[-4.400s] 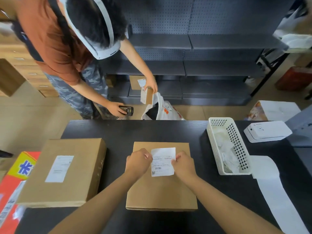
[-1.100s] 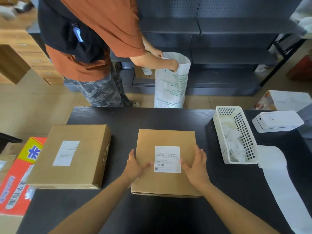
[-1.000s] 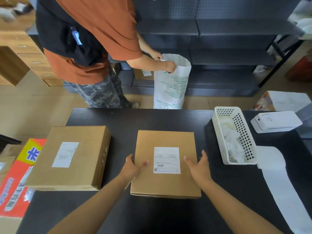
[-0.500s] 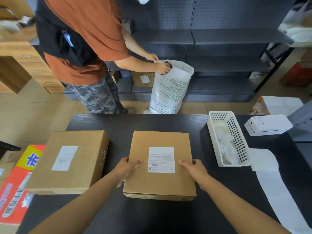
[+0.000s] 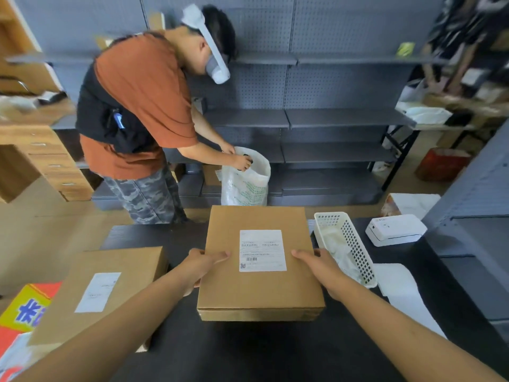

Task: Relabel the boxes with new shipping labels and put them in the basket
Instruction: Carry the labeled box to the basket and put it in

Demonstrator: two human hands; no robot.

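Note:
A flat brown cardboard box [image 5: 259, 290] with a white shipping label [image 5: 262, 250] on top is lifted above the black table [image 5: 248, 354]. My left hand [image 5: 199, 267] grips its left edge with the thumb on top. My right hand [image 5: 321, 267] grips the right edge the same way. A second labelled cardboard box [image 5: 110, 285] lies on the table at the left. A white perforated basket [image 5: 355, 245] holding crumpled white paper stands to the right of the held box.
A white label printer [image 5: 395, 230] sits at the far right, with a strip of white backing paper [image 5: 402, 296] in front of it. Across the table a person in an orange shirt [image 5: 143, 106] handles a white bag [image 5: 246, 180]. Grey shelving stands behind. An orange carton [image 5: 19, 326] lies lower left.
My hands went from pressing the label to gripping the box by both sides, then lifted it off the table. My view tilted upward. The person across moved to the white bag.

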